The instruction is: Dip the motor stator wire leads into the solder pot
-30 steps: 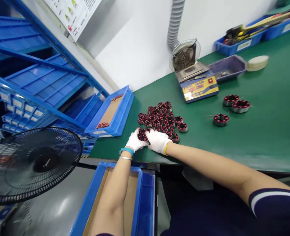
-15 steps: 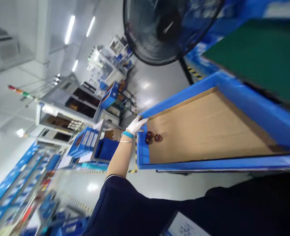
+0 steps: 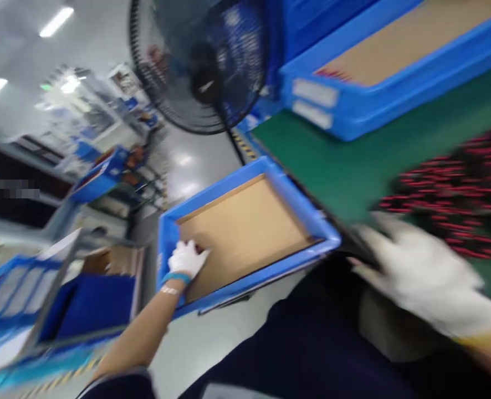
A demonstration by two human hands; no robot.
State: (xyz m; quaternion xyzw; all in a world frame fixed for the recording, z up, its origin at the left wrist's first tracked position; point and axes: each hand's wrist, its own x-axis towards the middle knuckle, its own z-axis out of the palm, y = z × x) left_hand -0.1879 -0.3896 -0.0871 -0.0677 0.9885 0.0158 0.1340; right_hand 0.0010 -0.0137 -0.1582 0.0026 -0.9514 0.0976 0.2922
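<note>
My left hand, in a white glove, is inside the near-left end of a blue tray lined with cardboard. Its fingers are curled over small dark-red round parts, mostly covered by the glove. At the right, my right hand, also gloved and smeared by motion, holds nothing, its fingers apart at the edge of a green tabletop. Close beside it lies a heap of black and red parts, too blurred to name exactly.
A black fan stands beyond the tray. Another blue bin, cardboard inside, sits on the green tabletop at the upper right. Shelving with a dark blue box is at the left.
My left hand has moved from the tray's rim down onto the round parts inside. My right hand has come into view, and the view has swung right to show the heap.
</note>
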